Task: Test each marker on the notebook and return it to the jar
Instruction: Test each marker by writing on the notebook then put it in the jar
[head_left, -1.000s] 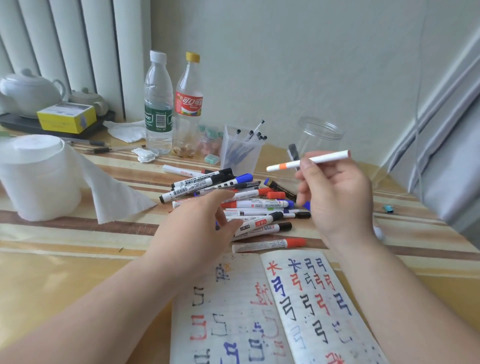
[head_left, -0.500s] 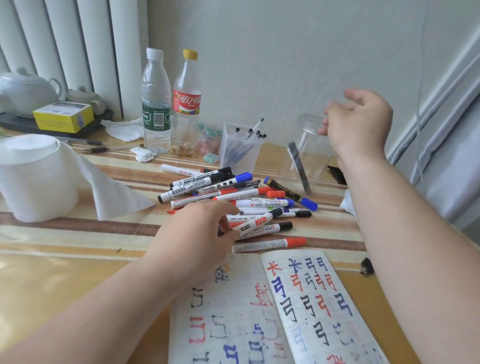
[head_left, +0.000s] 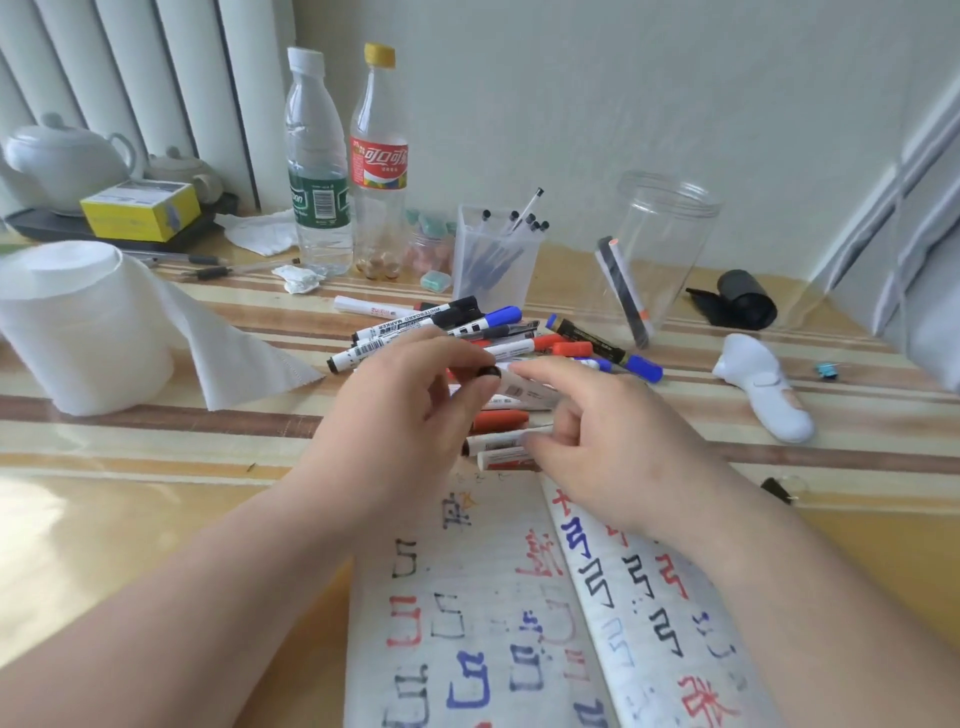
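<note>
White in the barrel and black at the cap, the marker (head_left: 523, 387) is held just above the pile of markers (head_left: 467, 328), a little beyond the far edge of the notebook (head_left: 467, 623). The left hand (head_left: 410, 410) pinches its black cap end between thumb and curled fingertips. The right hand (head_left: 608, 447) comes in from the right with its fingers bent over the barrel; its thumb is hidden, so how firmly it holds cannot be told. The 2 hands almost meet around the marker.

The pile lies loose on the striped table (head_left: 156, 467), with black, blue and red caps mixed together. The notebook lies open at the near edge, its 2 pages covered in red, blue and black test strokes.

Far right of the pile stands the clear jar (head_left: 680, 244), upright and uncapped, with 2 markers leaning inside it, 1 black and 1 white with orange ends.

Further out, a clear pen cup (head_left: 493, 265) stands behind the pile, a water bottle (head_left: 317, 171) and a cola bottle (head_left: 378, 156) to its left, and a tissue roll (head_left: 78, 322) at the far left. A white handheld device (head_left: 763, 395) lies to the right.
</note>
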